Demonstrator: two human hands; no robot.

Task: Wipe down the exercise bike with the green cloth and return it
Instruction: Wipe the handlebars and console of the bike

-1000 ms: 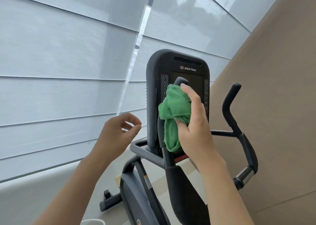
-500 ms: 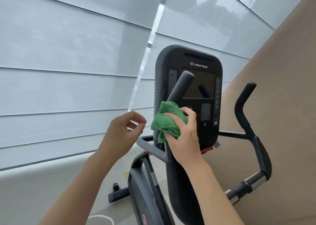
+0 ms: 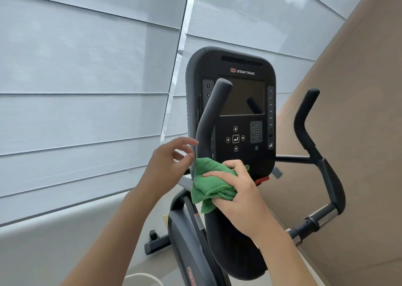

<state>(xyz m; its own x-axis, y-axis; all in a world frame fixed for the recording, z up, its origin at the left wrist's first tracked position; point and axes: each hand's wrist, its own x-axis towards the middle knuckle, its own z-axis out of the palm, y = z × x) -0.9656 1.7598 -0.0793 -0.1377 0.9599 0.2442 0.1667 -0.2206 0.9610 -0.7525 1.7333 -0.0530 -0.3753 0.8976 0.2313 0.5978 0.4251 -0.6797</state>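
The right hand [image 3: 237, 190] grips a bunched green microfibre cloth [image 3: 208, 183] around the black exercise bike's [image 3: 235, 103] left handlebar [image 3: 206, 120]; the left hand [image 3: 167, 166] hovers beside it, fingers relaxed. Pale grey window blinds [image 3: 87, 68] stand behind, a beige wall [image 3: 359, 133] right.

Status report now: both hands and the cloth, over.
Right hand grips green cloth on left handlebar. Left hand open, beside bar. Nothing blocking.

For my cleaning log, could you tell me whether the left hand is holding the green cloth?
No, the right hand grips the green cloth against the handlebar, while the left hand holds nothing.
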